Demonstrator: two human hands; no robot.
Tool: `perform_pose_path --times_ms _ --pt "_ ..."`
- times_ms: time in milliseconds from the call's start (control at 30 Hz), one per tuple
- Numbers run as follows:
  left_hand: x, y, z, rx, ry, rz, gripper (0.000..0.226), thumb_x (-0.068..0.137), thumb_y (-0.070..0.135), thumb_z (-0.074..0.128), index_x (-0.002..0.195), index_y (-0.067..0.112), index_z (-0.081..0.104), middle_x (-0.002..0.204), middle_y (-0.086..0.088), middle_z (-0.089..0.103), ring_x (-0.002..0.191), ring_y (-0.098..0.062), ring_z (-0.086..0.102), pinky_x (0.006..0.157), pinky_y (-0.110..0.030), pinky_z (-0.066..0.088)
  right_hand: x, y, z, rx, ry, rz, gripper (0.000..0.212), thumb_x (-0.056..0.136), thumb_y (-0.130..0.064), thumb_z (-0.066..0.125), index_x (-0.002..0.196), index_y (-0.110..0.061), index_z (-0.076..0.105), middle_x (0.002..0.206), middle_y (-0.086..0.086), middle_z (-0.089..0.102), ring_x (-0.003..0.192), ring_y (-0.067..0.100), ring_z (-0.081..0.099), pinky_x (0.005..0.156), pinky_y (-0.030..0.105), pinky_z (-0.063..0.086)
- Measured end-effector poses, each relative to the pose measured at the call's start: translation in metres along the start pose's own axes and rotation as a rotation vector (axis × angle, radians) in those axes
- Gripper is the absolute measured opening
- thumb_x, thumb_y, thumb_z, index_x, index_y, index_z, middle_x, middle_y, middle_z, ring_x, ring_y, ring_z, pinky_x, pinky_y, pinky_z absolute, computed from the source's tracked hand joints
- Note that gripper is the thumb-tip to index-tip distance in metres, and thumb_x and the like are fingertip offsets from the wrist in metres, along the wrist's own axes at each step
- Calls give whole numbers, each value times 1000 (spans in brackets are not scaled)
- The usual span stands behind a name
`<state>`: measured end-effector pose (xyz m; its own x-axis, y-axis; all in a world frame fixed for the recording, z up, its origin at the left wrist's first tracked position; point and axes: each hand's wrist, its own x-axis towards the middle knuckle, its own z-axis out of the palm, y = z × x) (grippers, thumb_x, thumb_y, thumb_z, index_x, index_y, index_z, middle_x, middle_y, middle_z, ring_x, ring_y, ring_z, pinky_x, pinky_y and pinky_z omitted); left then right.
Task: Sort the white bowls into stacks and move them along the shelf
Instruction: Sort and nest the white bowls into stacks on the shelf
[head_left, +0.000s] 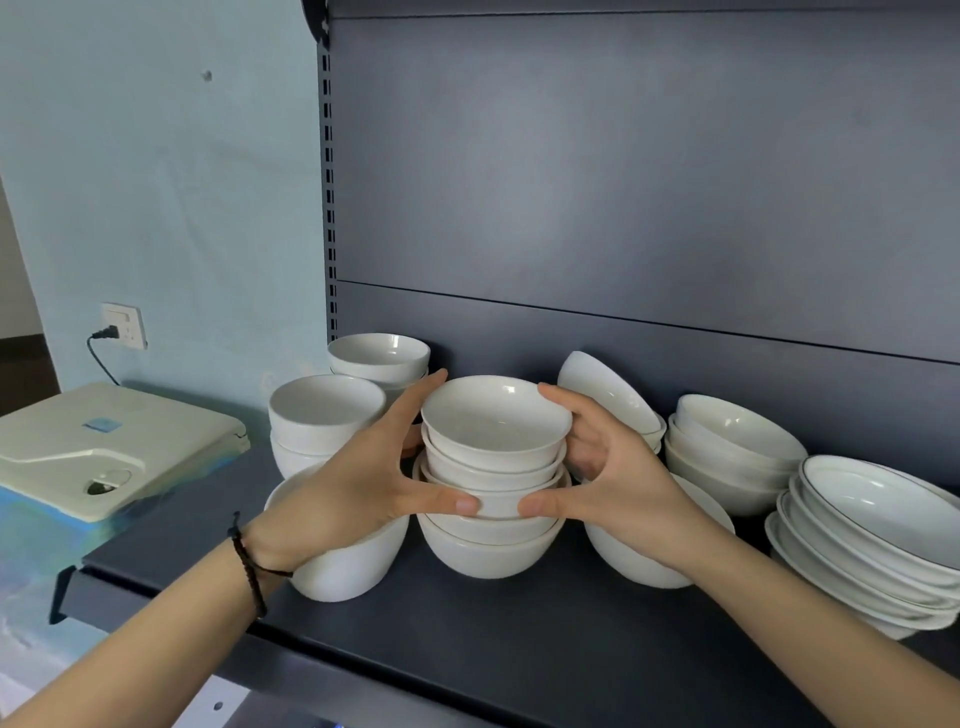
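Our left hand (358, 483) curls round the left side of the middle bowl stack (493, 441), which stands on the dark shelf (467, 629). Our right hand (618, 483) grips its right side. Rimmed bowls (727, 452) sit just beyond, to the right.

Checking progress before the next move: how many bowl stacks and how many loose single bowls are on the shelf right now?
Stacks: 6 (back-left stack, left stack, centre stack, tilted-top stack, dark-rimmed stack, shallow-dish stack)
Single bowls: 2 (front-left bowl, front-right bowl)
Total: 8
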<state>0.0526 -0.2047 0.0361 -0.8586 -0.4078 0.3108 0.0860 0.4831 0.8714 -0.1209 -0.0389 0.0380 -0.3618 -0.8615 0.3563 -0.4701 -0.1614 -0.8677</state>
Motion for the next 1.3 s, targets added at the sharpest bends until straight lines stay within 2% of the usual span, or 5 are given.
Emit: perform_pose_path --times_ms 467,700,900,1167,1300 --pt "5 1 -6 31 -24 12 103 49 49 85 128 66 21 120 18 67 117 1 57 101 -29 46 0 2 0 -20 26 18 106 53 -19 96 143 -28 41 136 -10 60 122 6 59 100 24 49" --pt "1 1 -12 161 -4 12 118 53 55 87 148 46 17 113 19 69 108 5 60 96 -19 46 -8 -1 1 -129 25 -2 92 60 -33 91 138 -36 42 131 -24 60 124 -2 55 98 15 45" --pt "-16 3 -11 313 203 67 89 53 56 72 135 35 44 86 18 71 93 5 60 80 -3 42 -20 0 -2 -344 183 -31 89 54 -63 81 133 -52 43 110 -24 59 108 -2 57 89 11 44" --pt "-29 7 4 385 250 59 90 54 77 67 135 49 39 99 21 67 105 6 56 90 -17 43 -28 -2 -2 -398 183 -16 83 60 -60 75 136 -52 41 100 -21 65 105 -5 58 88 9 44" --pt "-25 17 13 345 209 42 94 59 67 75 137 53 23 100 35 54 94 32 44 77 4 35 -29 -1 1 -438 167 2 83 67 -47 80 138 -52 37 102 -19 60 106 -6 53 87 10 42"
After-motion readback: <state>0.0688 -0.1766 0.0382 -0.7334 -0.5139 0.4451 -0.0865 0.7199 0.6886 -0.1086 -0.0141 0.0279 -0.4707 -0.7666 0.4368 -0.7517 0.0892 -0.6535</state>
